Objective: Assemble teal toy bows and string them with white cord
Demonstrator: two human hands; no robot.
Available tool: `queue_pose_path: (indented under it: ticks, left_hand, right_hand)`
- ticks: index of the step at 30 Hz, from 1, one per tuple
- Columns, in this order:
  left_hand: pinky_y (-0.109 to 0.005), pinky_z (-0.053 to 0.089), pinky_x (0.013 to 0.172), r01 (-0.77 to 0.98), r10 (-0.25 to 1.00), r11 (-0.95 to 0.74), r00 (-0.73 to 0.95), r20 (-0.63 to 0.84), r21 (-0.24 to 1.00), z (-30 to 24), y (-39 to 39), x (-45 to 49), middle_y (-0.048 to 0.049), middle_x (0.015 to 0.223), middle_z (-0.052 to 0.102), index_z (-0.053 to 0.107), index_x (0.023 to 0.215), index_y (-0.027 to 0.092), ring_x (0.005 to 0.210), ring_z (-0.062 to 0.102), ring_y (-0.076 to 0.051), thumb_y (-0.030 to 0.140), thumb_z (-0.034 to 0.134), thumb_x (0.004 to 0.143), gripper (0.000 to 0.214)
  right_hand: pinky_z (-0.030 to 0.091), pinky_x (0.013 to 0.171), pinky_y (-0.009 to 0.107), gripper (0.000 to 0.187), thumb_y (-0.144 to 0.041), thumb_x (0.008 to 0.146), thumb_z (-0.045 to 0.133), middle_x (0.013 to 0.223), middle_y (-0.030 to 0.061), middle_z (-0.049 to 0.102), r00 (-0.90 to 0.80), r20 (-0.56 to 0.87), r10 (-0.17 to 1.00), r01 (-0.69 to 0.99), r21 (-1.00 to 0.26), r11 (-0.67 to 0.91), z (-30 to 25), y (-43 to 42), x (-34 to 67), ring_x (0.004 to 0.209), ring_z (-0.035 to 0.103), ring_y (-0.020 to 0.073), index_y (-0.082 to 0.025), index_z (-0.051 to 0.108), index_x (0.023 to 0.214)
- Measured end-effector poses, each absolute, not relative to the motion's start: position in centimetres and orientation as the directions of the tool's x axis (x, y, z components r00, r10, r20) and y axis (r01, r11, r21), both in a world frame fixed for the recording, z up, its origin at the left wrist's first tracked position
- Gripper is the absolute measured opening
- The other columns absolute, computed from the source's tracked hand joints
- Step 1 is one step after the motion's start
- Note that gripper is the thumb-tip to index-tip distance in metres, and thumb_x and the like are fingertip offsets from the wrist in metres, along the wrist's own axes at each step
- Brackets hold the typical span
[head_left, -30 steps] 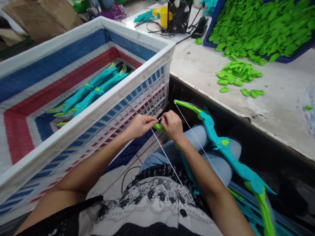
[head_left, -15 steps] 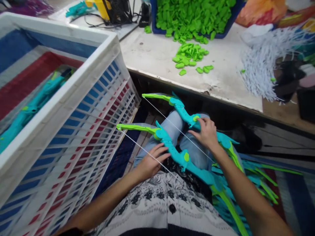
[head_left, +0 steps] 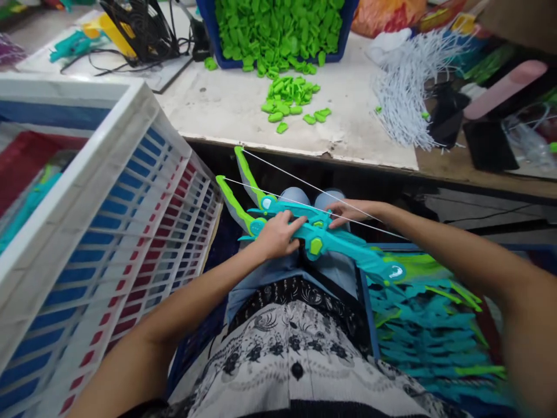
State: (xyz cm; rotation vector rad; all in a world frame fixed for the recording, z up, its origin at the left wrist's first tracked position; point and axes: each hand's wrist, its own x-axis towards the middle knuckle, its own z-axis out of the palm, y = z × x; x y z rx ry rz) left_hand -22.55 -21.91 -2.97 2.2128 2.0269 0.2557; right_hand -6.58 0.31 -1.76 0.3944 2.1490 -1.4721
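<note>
Two teal and lime-green toy bows lie side by side across my knees, with their white strings towards the table. On the nearer toy bow (head_left: 369, 258), my left hand (head_left: 278, 235) closes round the teal grip, left of a green hexagonal piece (head_left: 315, 247). My right hand (head_left: 348, 211) pinches the middle of the farther toy bow (head_left: 285, 205), and its fingertips are partly hidden. The bows' grips lie close together, and their green tips point up and to the left. Under my right forearm, the right ends of the bows are partly covered.
A white slatted crate (head_left: 143, 168) stands at my left with teal bows inside. At my right, a blue-rimmed crate (head_left: 368, 313) holds several stacked bows. On the table (head_left: 183, 110) are loose green pieces (head_left: 289, 96), a blue bin (head_left: 335, 57) and white strings (head_left: 407, 87).
Both bows have been turned over, so their strings now face the table instead of me. They have come closer together. My left hand has closed on the nearer bow, and the view has shifted right.
</note>
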Motion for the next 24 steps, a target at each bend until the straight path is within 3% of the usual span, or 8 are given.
queue_pose_path:
  ticks: [2,5,8,10,12,14,17,24]
  left_hand:
    - [-0.041,0.043,0.077,0.982,1.000,-0.013,0.011,0.014,0.186,-2.9,-20.6,-22.6,-0.0143,0.109,0.049,0.039,0.138,0.017,0.096,0.047,-0.029,0.033,0.051,0.078,0.063]
    - [-0.043,0.040,0.080,0.990,0.999,0.043,-0.044,0.007,0.134,-2.9,-19.4,-22.3,-0.0163,0.113,0.048,0.038,0.139,0.015,0.102,0.044,-0.032,0.030,0.051,0.076,0.067]
    - [-0.044,0.039,0.080,0.993,0.998,0.057,-0.056,-0.016,0.107,-2.8,-19.4,-21.9,-0.0176,0.114,0.048,0.035,0.140,0.014,0.102,0.045,-0.033,0.028,0.049,0.076,0.067]
    - [-0.045,0.039,0.080,0.993,0.997,0.078,-0.075,-0.034,0.089,-2.7,-19.6,-22.0,-0.0183,0.114,0.050,0.031,0.143,0.014,0.101,0.046,-0.033,0.028,0.047,0.078,0.068]
    - [-0.049,0.036,0.087,0.994,0.996,0.085,-0.084,-0.021,0.063,-2.7,-19.6,-22.1,-0.0201,0.122,0.048,0.027,0.144,0.013,0.109,0.044,-0.036,0.030,0.049,0.078,0.072]
    - [-0.053,0.029,0.097,0.999,1.000,0.019,-0.020,0.012,0.033,-2.7,-19.0,-22.2,-0.0210,0.135,0.040,0.026,0.144,0.013,0.121,0.036,-0.038,0.030,0.051,0.078,0.074]
    - [-0.053,0.024,0.102,0.994,0.993,-0.112,0.112,0.023,-0.005,-2.8,-17.0,-22.2,-0.0195,0.137,0.040,0.031,0.142,0.015,0.126,0.034,-0.036,0.023,0.044,0.084,0.060]
    - [-0.036,0.043,0.061,0.978,0.971,-0.207,0.208,-0.121,0.025,-2.3,-14.0,-22.2,-0.0146,0.092,0.059,0.050,0.126,0.024,0.085,0.060,-0.028,0.025,0.035,0.092,0.037]
  right_hand:
    - [0.052,0.065,0.028,0.051,-0.048,0.062,0.075,0.087,0.0045,0.068,-0.740,-0.654,-0.156,0.606,-0.749,0.267,-2.0,1.1,-7.5,0.074,0.063,0.0181,-0.014,0.064,0.099]
    - [0.053,0.061,0.030,0.059,-0.047,0.060,0.077,0.079,0.0047,0.069,-0.697,-0.710,-0.104,0.688,-0.702,0.181,-2.4,2.7,-8.2,0.067,0.064,0.0183,-0.014,0.063,0.107]
    - [0.052,0.058,0.031,0.052,-0.046,0.071,0.070,0.071,0.0062,0.069,-0.738,-0.616,0.275,0.666,-0.730,0.152,-2.1,4.1,-6.9,0.060,0.064,0.0178,-0.012,0.061,0.110]
    - [0.052,0.061,0.030,0.043,-0.043,0.080,0.061,0.073,0.0089,0.069,-0.696,-0.347,0.629,0.602,-0.759,0.248,-1.5,3.8,-5.1,0.062,0.064,0.0168,-0.009,0.063,0.106]
    - [0.052,0.071,0.031,0.035,-0.040,0.086,0.054,0.085,0.0107,0.070,-0.619,0.050,0.784,0.531,-0.709,0.464,-0.8,2.1,-3.0,0.073,0.065,0.0173,-0.011,0.065,0.102]
    - [0.050,0.081,0.033,0.028,-0.037,0.087,0.052,0.094,0.0094,0.069,-0.645,0.303,0.702,0.470,-0.568,0.676,-0.6,-0.9,-1.2,0.086,0.064,0.0193,-0.016,0.066,0.097]
    - [0.048,0.087,0.038,0.031,-0.040,0.087,0.053,0.101,0.0111,0.066,-0.772,0.282,0.569,0.442,-0.404,0.801,-2.2,-5.7,0.7,0.097,0.060,0.0242,-0.017,0.064,0.104]
    - [0.050,0.084,0.051,0.047,-0.050,0.088,0.043,0.116,0.0134,0.058,-0.752,0.398,0.526,0.428,-0.313,0.848,-7.8,-8.6,3.5,0.103,0.058,0.0320,-0.021,0.055,0.123]
